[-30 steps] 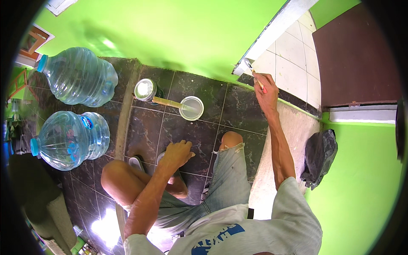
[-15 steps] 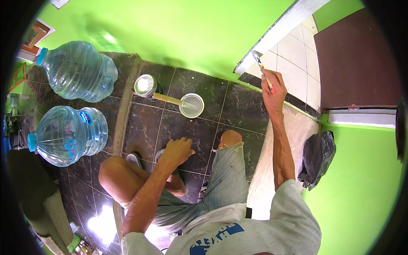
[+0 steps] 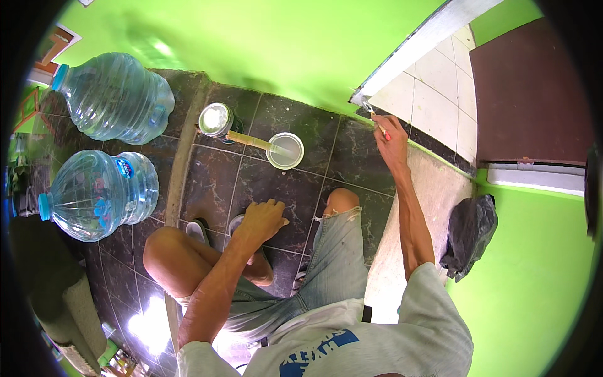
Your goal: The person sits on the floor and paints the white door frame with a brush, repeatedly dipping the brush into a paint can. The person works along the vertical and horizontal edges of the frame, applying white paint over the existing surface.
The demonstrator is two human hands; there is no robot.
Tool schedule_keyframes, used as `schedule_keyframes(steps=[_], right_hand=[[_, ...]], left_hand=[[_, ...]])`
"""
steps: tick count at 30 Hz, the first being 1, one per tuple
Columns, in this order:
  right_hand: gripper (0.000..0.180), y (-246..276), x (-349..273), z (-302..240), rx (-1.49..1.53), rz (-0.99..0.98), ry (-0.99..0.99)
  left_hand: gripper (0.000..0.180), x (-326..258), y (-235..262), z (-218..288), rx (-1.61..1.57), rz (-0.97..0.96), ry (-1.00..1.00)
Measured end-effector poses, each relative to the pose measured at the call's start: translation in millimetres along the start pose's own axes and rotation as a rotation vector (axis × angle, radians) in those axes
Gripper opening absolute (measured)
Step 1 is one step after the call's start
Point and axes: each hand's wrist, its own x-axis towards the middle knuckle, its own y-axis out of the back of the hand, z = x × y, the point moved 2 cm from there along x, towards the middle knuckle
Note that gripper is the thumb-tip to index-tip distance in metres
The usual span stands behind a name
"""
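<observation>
My right hand (image 3: 392,139) grips a small paintbrush (image 3: 375,121) with a red handle. Its bristles touch the bottom of the white door frame (image 3: 414,47) where it meets the green wall (image 3: 264,44). My left hand (image 3: 262,220) rests flat on the dark tiled floor (image 3: 251,182) beside my bent knees, holding nothing. A round pot of white paint (image 3: 285,150) with a wooden stir stick (image 3: 248,139) stands on the floor ahead of the left hand. A shiny lid (image 3: 215,119) lies to its left.
Two large clear water bottles (image 3: 116,97) (image 3: 97,195) lie on their sides at the left. A black plastic bag (image 3: 470,232) sits on the pale threshold at the right. White tiles and a brown door (image 3: 531,88) are beyond the frame.
My right hand has shifted the brush a little along the base of the door frame. The left hand stays planted on the floor.
</observation>
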Motion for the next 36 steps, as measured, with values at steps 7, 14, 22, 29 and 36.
schedule_keyframes(steps=[7, 14, 22, 29, 36], right_hand=[[0.037, -7, 11, 1, -0.036, 0.131, 0.122], [0.038, -11, 0, 10, -0.059, -0.041, 0.002], [0.036, -14, 0, 10, -0.044, 0.071, 0.111], [0.035, -25, 13, 31, -0.106, -0.114, 0.086], [0.034, -30, 25, 38, -0.117, -0.184, 0.134]], left_hand=[[0.041, 2, 8, 5, -0.006, -0.173, 0.098], [0.035, -2, 6, 9, 0.009, -0.053, 0.025], [0.037, -2, 6, 9, 0.004, -0.091, 0.074], [0.037, -1, 6, 15, 0.015, -0.103, 0.065], [0.033, -3, 0, 12, 0.02, -0.019, 0.027]])
